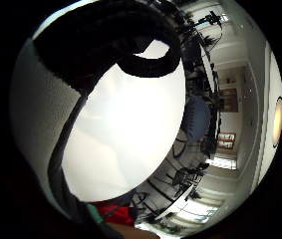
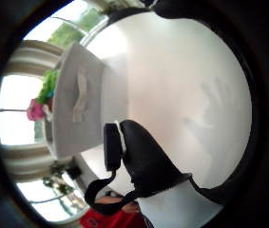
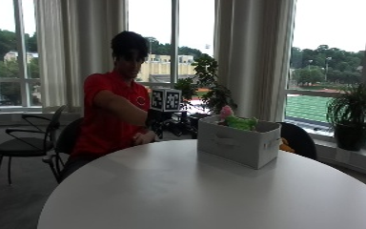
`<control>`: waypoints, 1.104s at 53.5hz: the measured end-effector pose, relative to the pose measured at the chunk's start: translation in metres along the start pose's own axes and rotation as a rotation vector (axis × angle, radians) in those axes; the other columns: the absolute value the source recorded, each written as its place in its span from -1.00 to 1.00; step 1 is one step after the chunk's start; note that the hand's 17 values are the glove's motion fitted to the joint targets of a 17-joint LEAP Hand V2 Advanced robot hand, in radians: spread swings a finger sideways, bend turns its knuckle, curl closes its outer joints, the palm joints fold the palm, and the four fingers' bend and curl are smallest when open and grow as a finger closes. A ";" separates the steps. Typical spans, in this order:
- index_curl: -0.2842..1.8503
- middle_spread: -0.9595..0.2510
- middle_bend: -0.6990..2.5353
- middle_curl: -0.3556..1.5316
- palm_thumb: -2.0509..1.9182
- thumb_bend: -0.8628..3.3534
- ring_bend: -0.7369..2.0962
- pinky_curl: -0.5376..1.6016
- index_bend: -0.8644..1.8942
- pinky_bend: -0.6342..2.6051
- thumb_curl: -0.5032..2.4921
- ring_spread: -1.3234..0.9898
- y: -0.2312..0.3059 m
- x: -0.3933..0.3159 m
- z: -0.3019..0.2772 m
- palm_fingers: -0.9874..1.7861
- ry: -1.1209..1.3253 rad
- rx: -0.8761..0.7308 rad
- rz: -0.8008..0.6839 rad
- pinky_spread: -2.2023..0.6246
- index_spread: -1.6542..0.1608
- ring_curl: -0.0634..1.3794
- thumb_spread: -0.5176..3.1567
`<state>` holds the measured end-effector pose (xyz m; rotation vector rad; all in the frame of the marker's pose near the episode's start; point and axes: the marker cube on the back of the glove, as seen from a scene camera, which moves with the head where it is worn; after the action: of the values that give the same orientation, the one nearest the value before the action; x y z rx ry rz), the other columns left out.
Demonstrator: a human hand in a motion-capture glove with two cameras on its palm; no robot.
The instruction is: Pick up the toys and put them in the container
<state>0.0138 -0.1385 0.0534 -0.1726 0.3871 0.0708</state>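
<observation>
Gloved hand [image 3: 159,125], apparently empty, hovers beside container [image 3: 237,143].

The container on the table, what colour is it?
Light grey container, clearest in the outside view.

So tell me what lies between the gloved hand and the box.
Only bare white table. In the outside view, the gloved hand hangs above the table's edge, apart from the box, which holds the toys.

A round white table [image 3: 189,191] fills the foreground. Behind it, pale curtains [image 3: 253,57] hang between tall windows. A potted plant [image 3: 354,117] stands on the sill, and a dark chair [image 3: 24,143] sits off near the wall.
</observation>
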 end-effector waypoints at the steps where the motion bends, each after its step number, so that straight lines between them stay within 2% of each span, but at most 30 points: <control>1: -0.40 0.40 -0.49 -0.39 -0.01 -0.62 -0.33 -0.21 -0.25 0.06 -0.50 0.11 0.001 0.002 0.001 -0.37 -0.005 -0.004 0.001 0.63 0.37 -0.49 -0.10; 20: -0.41 0.40 -0.49 -0.41 -0.01 -0.62 -0.34 -0.21 -0.24 0.05 -0.53 0.11 0.052 0.021 0.016 -0.37 -0.082 -0.031 0.026 0.63 0.37 -0.47 -0.10; 31: -0.40 0.40 -0.49 -0.42 -0.01 -0.62 -0.35 -0.21 -0.24 0.04 -0.53 0.11 0.057 0.045 0.016 -0.37 -0.111 -0.013 0.054 0.63 0.37 -0.47 -0.10; 50: -0.39 0.40 -0.49 -0.42 0.01 -0.61 -0.35 -0.21 -0.24 0.03 -0.53 0.11 0.096 0.034 0.027 -0.37 -0.118 -0.036 0.035 0.63 0.36 -0.48 -0.09; 59: -0.39 0.41 -0.49 -0.43 0.01 -0.61 -0.35 -0.20 -0.24 0.03 -0.53 0.11 0.088 0.048 0.023 -0.37 -0.119 -0.011 0.028 0.63 0.37 -0.49 -0.08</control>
<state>0.0577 -0.0460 0.0426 -0.1725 0.2707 0.1103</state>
